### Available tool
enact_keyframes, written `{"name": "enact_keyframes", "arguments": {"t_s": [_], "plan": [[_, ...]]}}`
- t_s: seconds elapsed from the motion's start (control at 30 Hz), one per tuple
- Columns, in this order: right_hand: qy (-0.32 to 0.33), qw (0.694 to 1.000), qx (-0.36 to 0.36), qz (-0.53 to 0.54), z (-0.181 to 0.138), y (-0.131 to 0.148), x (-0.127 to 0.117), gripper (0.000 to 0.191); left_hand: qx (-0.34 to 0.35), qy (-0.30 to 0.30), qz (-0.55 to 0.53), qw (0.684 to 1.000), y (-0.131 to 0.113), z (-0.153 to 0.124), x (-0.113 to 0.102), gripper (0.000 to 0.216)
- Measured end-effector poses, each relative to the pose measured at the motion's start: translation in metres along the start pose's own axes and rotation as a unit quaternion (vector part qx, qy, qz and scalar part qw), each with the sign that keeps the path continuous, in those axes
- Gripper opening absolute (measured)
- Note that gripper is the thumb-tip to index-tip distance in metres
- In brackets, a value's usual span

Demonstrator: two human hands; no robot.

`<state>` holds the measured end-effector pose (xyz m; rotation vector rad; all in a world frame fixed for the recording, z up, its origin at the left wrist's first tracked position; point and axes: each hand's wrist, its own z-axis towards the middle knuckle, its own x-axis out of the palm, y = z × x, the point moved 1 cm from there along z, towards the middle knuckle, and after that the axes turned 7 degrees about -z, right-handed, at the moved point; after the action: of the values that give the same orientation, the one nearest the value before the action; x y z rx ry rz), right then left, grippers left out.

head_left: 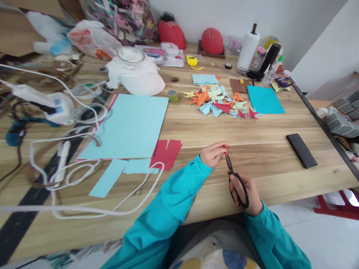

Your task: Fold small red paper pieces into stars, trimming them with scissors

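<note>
My left hand (212,154) is pinched shut on a small red folded paper piece (224,147) just above the wooden table (269,149). My right hand (248,193) grips black scissors (235,177) by their handles, and the blade tips meet the red piece. Both arms wear teal sleeves. A pile of folded paper stars (221,101) in orange, red, blue and cream lies farther back on the table.
A large light-blue sheet (131,125) lies at left with red paper (166,152) and blue strips (108,178) by it. White cables (84,175) loop across the left. A black phone (301,150) lies at right, a blue sheet (265,99) behind it. Clutter lines the back edge.
</note>
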<state>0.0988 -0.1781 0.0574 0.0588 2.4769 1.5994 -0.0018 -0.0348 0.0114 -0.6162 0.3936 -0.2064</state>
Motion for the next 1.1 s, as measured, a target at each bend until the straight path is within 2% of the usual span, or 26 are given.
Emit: {"name": "enact_keyframes", "arguments": {"t_s": [0.47, 1.1], "plan": [[0.014, 0.999, -0.012, 0.043, -0.001, -0.0038, -0.0009, 0.035, -0.027, -0.003, -0.05, 0.998, -0.001, 0.004, 0.0012, 0.014], [0.006, 1.0, -0.007, 0.003, -0.0018, -0.0014, 0.0014, 0.041, -0.02, 0.002, -0.034, 0.999, -0.0009, 0.0025, 0.0012, 0.016]]}}
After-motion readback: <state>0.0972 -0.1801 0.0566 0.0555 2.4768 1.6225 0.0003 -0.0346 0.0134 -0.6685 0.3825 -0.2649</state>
